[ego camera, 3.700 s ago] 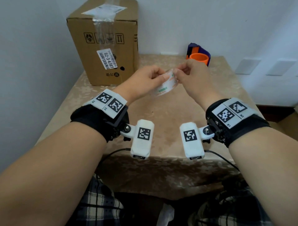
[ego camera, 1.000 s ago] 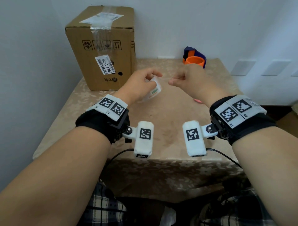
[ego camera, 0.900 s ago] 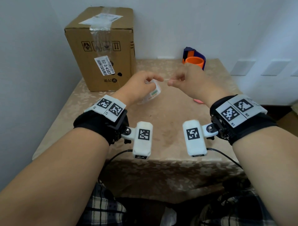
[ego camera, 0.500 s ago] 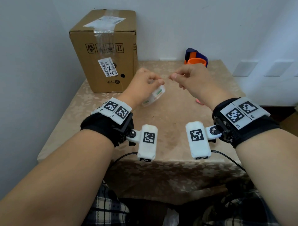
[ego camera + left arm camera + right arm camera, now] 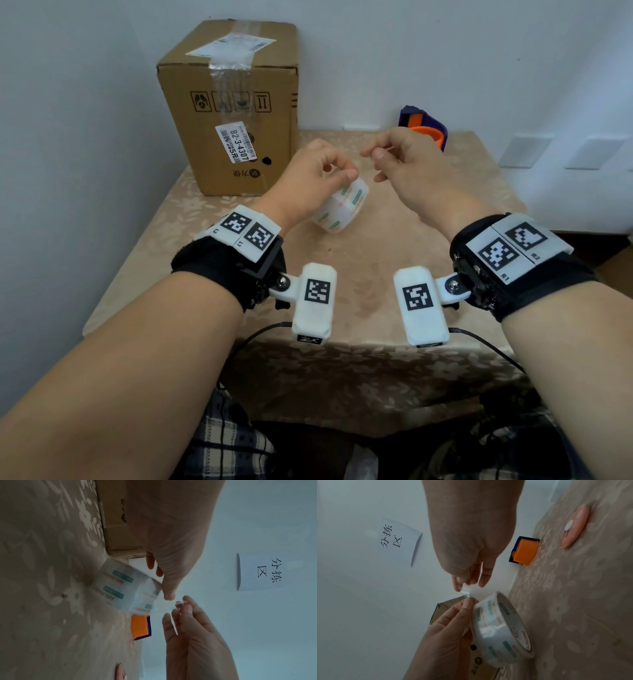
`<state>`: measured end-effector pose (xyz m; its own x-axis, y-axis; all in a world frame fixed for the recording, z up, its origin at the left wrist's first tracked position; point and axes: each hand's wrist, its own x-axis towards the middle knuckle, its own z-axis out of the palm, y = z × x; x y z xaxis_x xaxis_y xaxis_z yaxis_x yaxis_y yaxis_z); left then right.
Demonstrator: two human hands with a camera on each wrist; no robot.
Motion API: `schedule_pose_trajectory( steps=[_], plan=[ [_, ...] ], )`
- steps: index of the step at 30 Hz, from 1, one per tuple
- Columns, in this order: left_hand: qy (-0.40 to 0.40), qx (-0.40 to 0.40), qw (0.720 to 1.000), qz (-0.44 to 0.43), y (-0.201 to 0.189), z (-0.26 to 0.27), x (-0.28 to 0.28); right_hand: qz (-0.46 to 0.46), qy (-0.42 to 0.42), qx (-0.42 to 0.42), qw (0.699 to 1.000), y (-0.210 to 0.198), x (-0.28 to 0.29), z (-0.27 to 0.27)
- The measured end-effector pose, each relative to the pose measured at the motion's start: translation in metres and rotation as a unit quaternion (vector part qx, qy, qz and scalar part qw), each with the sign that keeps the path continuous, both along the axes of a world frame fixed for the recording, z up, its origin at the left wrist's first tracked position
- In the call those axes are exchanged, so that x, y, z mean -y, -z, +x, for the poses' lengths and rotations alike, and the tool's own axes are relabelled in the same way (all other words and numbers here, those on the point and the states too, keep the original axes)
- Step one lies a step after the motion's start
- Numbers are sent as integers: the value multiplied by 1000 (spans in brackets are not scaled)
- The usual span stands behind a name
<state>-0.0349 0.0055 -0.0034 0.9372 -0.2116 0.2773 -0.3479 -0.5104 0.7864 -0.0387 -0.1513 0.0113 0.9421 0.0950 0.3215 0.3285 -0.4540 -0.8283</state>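
Note:
A roll of clear tape [image 5: 342, 209] with green and orange print hangs low over the table under my left hand [image 5: 339, 171], whose thumb and fingers grip its upper rim. In the right wrist view the roll [image 5: 501, 628] stands on edge below the left hand [image 5: 469, 601]. My right hand [image 5: 373, 154] is a short way to the right of the roll and pinches the peeled free end of the tape [image 5: 465, 592] between thumb and fingertips. That short clear strip [image 5: 164, 604] runs between the two hands.
A sealed cardboard box [image 5: 229, 102] stands at the table's back left, close behind my left hand. An orange and blue tape dispenser [image 5: 424, 126] sits at the back by the wall. A pink oval object [image 5: 575, 526] lies on the cloth-covered table [image 5: 359, 274] under my right hand.
Both hands first picked at the roll together. The right hand then drew away to the right with the tape end, and the roll now hangs lower and more tilted under the left hand.

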Motion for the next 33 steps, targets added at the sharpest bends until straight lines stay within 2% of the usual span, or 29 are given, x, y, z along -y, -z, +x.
schedule_pose_trajectory(
  steps=[8,12,20,26,30,33],
  plan=[
    [58,8,998,-25,2,-2,-2,61,-9,-26,998,0,-1,-2],
    [93,-1,994,-50,3,-3,-2,25,17,-3,1000,3,-3,-5],
    [17,21,996,-80,4,0,-1,55,-21,-45,997,4,-9,-6],
    [-49,47,996,-55,5,3,0,-22,-54,-30,998,2,-8,-11],
    [-58,40,997,-34,2,4,1,-43,-6,1,999,3,-10,-7],
    [-18,-34,999,-28,3,1,1,-65,41,24,997,5,-9,-4]
  ],
)
